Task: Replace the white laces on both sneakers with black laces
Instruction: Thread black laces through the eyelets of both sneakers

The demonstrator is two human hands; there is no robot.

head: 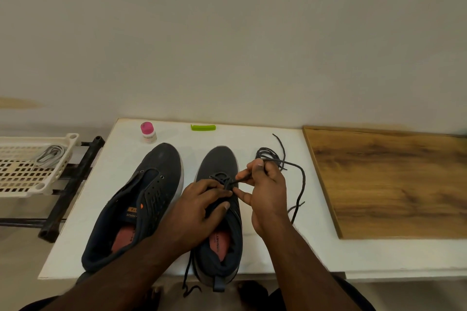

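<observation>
1. Two dark sneakers stand side by side on a white table [252, 247], toes pointing to the far wall.
2. The left sneaker [141, 199] has bare eyelets and no lace in it.
3. The right sneaker [217, 159] carries a black lace [222, 177] threaded through its far eyelets, near the toe.
4. The left hand [194, 212] rests on the middle of the right sneaker, fingers curled over the tongue and fingertips pressing at the lace crossing.
5. The right hand [265, 189] sits just right of that sneaker, thumb and forefinger pinching a strand of the black lace and pulling it off to the right.
6. The loose part of the lace runs beyond the right hand in a tangle of loops, with one end trailing toward the near right.
7. Another end of the lace hangs over the near edge of the table beside the right sneaker's heel.
8. A second black lace [278, 144] may be in the tangle; I cannot tell it apart.
9. A small bottle with a pink cap [147, 132] stands at the far edge, beyond the left sneaker.
10. A green clip [203, 127] lies at the far edge, beyond the right sneaker.
11. A wooden board [391, 184] lies on the right.
12. On the left, well apart from the table, a cream basket [25, 174] holds a coiled pale lace [50, 155].
</observation>
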